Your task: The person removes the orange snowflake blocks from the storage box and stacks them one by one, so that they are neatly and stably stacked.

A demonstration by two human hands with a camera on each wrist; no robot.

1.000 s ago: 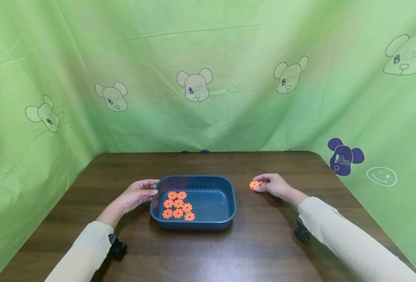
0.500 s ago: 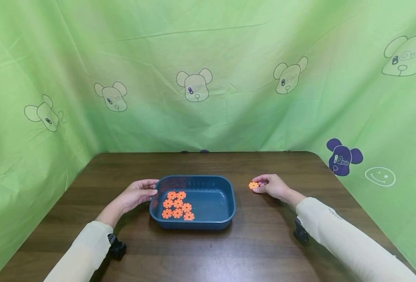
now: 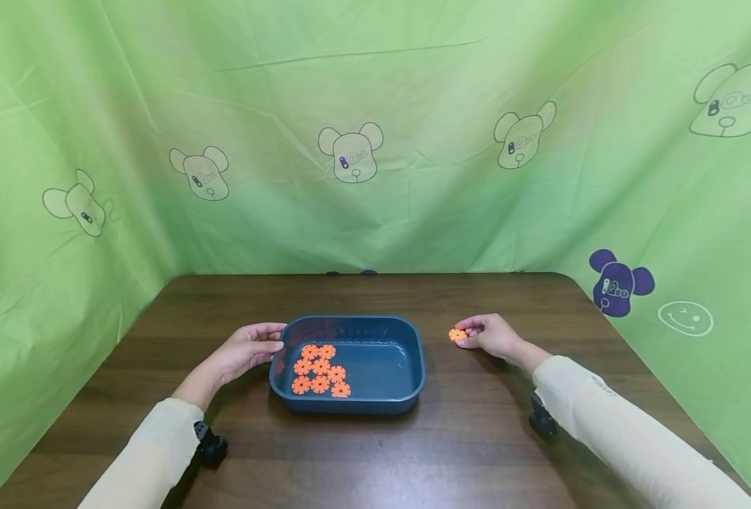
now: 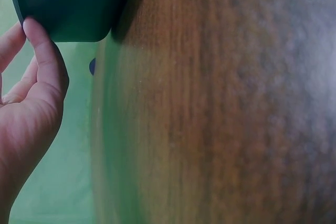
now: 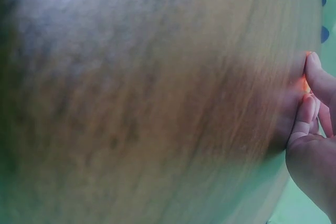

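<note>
Barely anything's moved since a second ago: your right hand [image 3: 499, 338], your left hand [image 3: 243, 350] and the blue tray [image 3: 375, 406] sit pretty much where they were, the head view has just drifted a hair. On your right, thumb and fingertips are pinching one orange flower piece [image 3: 457, 335]; the right wrist cam only catches a sliver of it between the tips. It's off to the right of the tray, apart from it, and I can't tell whether its edge touches the table [image 3: 477, 445]. Your left thumb and fingertips are on the rim at the tray's left end, though I can't tell if you're really gripping it or just touching. Inside, eight more orange pieces [image 3: 321, 366] lie bunched in the left half. Further out you've got pale sleeves [image 3: 623, 424] and a black gadget [image 3: 211, 445] at each wrist, all over a brown wooden top. Behind that hangs a green curtain [image 3: 248, 85] with mouse heads, including a purple one [image 3: 618, 286] on the right.
</note>
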